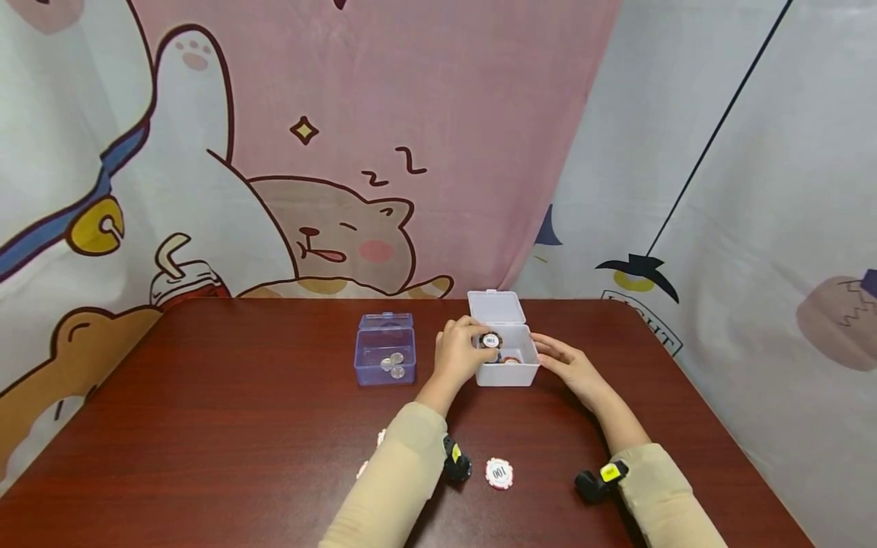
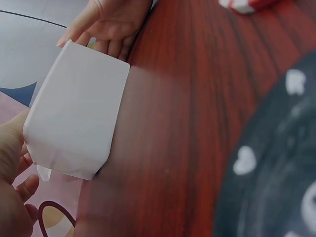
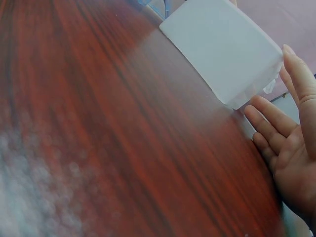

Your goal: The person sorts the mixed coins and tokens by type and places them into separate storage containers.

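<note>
A white plastic box (image 1: 507, 375) stands with its lid tipped back. My left hand (image 1: 457, 350) reaches over its left side, thumb and index finger pinching a black poker chip (image 1: 490, 340) marked 100. In the left wrist view, the box hides that chip. Inside the box, a red-edged chip (image 1: 511, 360) lies near the front. My right hand (image 1: 574, 373) rests its extended fingers against the box's right side, holding nothing. Close to the left wrist camera lies another dark chip (image 2: 276, 168) with white hearts.
Left of the white box stands a blue-tinted clear box (image 1: 366, 373), lid up, with several silver coins (image 1: 397, 372) inside. A red-and-white chip (image 1: 499, 473) lies on the brown table (image 1: 240, 426) between the forearms. More pale chips (image 1: 381, 438) peek out beside the left sleeve.
</note>
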Available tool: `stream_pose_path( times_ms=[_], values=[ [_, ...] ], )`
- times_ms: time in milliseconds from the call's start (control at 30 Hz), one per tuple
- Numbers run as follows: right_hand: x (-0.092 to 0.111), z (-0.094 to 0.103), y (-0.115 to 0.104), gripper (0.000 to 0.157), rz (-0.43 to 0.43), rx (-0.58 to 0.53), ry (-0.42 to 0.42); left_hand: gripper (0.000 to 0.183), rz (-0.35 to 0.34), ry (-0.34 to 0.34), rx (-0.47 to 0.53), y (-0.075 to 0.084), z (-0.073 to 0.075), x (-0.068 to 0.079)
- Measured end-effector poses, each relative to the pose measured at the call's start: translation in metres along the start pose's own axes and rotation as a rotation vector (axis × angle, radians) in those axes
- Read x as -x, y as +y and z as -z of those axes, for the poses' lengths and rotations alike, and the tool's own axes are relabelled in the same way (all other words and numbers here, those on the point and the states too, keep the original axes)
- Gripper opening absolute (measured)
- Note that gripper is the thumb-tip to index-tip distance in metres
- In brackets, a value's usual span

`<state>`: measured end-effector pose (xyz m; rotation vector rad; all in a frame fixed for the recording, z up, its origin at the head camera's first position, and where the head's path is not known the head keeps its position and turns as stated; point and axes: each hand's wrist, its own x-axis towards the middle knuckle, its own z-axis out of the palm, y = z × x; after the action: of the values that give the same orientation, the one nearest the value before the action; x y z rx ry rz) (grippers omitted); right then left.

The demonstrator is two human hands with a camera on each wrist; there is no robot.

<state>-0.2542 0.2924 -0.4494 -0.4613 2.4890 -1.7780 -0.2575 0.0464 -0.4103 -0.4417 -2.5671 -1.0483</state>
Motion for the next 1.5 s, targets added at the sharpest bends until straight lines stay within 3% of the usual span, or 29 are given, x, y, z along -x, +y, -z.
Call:
stream_pose_path(
  times_ms=[300,500,633,1167,1500],
  values=[
    [0.001,-0.001,-0.006,0.047,0.016,-0.013,-0.012,0.043,-0.013,-0.012,0.02,-0.001,0.0,0.001],
    [0.009,-0.004,-0.031,0.047,0.023,0.011,-0.028,0.044,-0.029,-0.039,0.124,-0.005,0.005,0.003],
    [0.009,-0.004,-0.032,0.047,0.013,-0.003,-0.024,0.045,-0.044,-0.038,0.176,-0.005,0.012,0.006],
    [0.01,-0.006,-0.032,0.047,0.014,-0.001,-0.026,0.048,-0.145,-0.086,0.336,0.011,0.036,0.033],
    [0.011,-0.005,-0.033,0.046,0.008,-0.011,-0.026,0.046,-0.201,-0.118,0.316,0.013,0.04,0.051]
  ],
)
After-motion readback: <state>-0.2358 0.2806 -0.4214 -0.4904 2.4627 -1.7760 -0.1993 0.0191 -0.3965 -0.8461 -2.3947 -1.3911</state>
